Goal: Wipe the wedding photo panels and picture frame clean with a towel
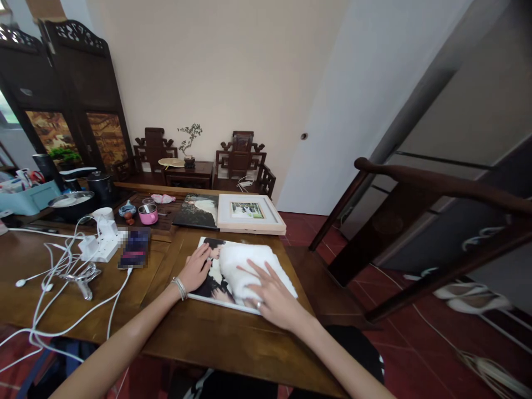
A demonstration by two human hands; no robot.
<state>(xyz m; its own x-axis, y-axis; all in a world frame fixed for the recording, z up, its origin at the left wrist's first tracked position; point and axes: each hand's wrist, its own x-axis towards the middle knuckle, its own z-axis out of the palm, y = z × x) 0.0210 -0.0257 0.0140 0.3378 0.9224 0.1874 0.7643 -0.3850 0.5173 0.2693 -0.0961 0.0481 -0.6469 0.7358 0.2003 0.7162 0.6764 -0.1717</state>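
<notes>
A large photo print on a board (245, 260) lies flat on the wooden table (216, 338) in front of me. My left hand (195, 269) rests on its left edge, fingers bent over the rim, a bracelet on the wrist. My right hand (268, 291) lies flat on the white part of the picture with fingers spread, a ring on one finger. Neither hand has lifted the print.
Behind the print lie a framed photo (249, 213) and a dark photo print (197, 210). To the left are a phone (135, 249), a white power strip (102, 244) with tangled cables, a pink cup (148, 214) and bowls. A wooden chair (415, 221) stands to the right.
</notes>
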